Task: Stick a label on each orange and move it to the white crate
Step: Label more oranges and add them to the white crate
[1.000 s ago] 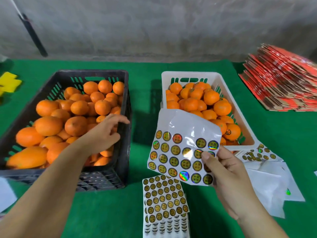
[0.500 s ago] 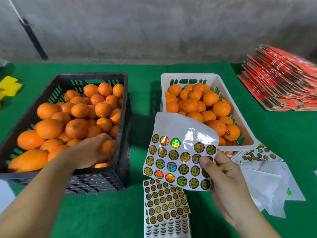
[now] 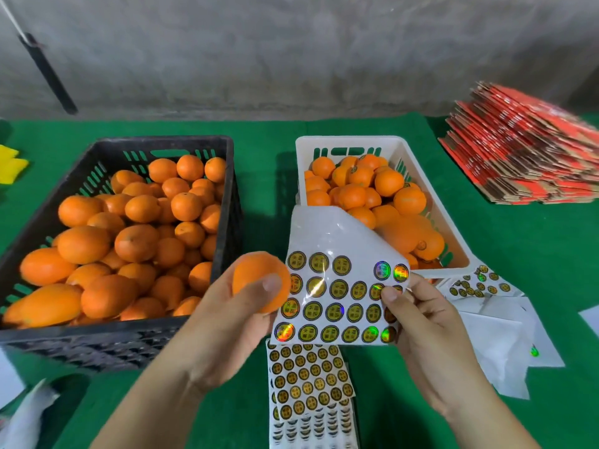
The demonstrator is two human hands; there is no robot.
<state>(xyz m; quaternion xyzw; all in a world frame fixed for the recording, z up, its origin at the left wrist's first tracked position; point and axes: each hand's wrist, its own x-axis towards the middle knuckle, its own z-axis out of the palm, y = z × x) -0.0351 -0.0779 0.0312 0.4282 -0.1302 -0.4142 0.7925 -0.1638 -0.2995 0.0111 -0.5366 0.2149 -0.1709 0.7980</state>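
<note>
Peeling one round gold label cleanly works best while the right hand (image 3: 431, 322) pinches the glossy white sticker sheet (image 3: 340, 286) and the left hand (image 3: 227, 325), fingers curled, grips the small orange (image 3: 259, 280) beside it.

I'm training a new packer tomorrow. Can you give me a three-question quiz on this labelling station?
1. True or false: the left hand holds an orange.
2. Which crate holds the oranges already moved: A) black crate B) white crate?
3. Fill in: the right hand pinches the ____ by its right edge.

Key: 1 true; 2 B; 3 sticker sheet.
</note>
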